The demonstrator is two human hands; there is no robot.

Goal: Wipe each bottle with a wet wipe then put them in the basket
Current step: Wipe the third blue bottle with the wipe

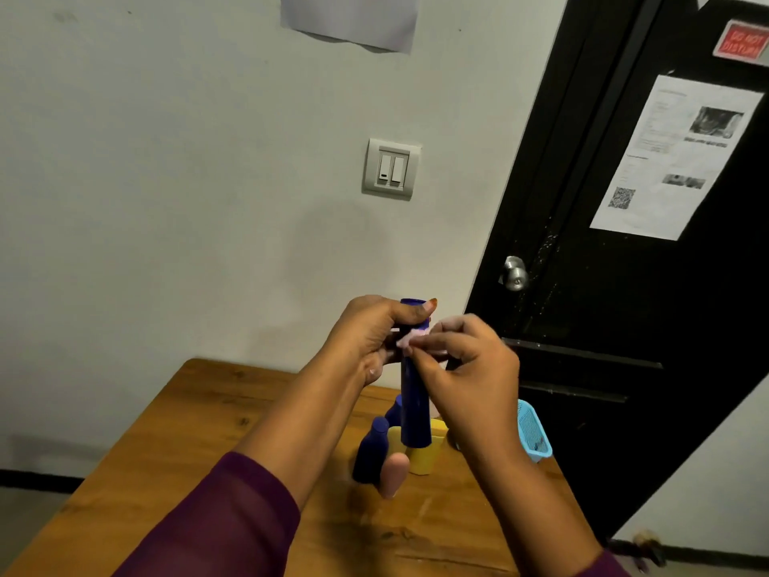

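Observation:
A tall dark blue bottle (415, 410) is held upright in the air above the table. My left hand (370, 339) grips it near its top, thumb across the cap. My right hand (466, 364) pinches a pale wet wipe (412, 337) against the upper part of the bottle. Below on the table stand another dark blue bottle (370, 451), a pink bottle (395, 474) and a yellow bottle (424, 456). A light blue basket (532, 433) sits at the table's right edge, beside my right forearm.
The wooden table (208, 451) stands against a grey wall with a light switch (389, 168). A black door (624, 285) with a metal knob (515, 273) is close on the right, just behind the basket.

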